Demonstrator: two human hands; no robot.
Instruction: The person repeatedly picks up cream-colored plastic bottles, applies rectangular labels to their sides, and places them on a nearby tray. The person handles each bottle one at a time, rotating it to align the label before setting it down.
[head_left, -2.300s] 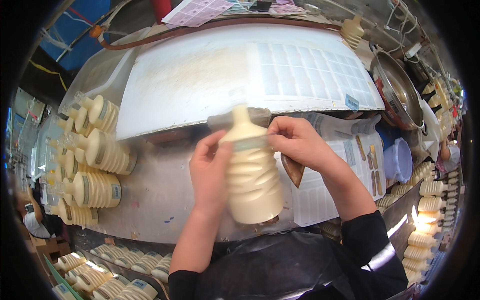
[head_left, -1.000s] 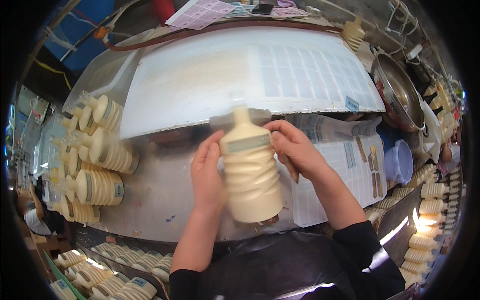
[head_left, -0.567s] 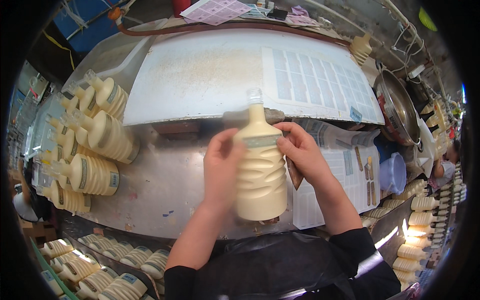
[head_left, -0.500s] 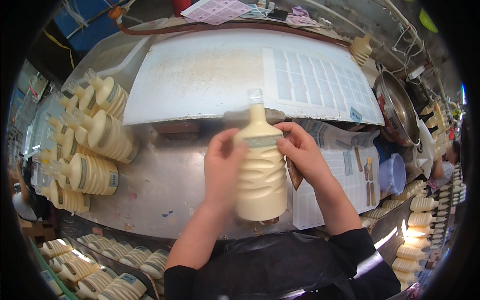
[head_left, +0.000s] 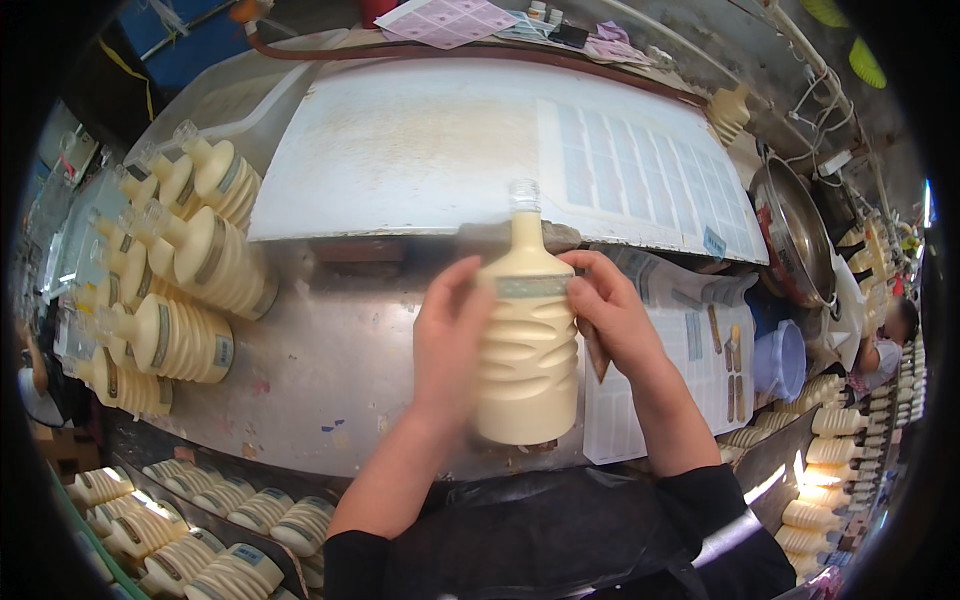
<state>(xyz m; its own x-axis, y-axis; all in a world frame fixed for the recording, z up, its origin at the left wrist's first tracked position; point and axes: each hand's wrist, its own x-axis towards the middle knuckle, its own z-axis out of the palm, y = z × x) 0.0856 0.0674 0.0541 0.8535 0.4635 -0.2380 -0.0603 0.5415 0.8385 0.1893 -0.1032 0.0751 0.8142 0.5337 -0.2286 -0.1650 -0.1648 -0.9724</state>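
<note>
Left hand (head_left: 448, 335): blurred, grip unclear, at cream bottle (head_left: 528, 355) | right hand (head_left: 610, 305): curled round brown tool (head_left: 599, 360)

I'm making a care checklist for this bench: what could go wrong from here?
The pointed brown tool in the right hand sits close to the bottle and might scratch it. The left hand, blurred beside the bottle, could push the grey band crooked. The stacked bottles at left might roll if bumped.
</note>
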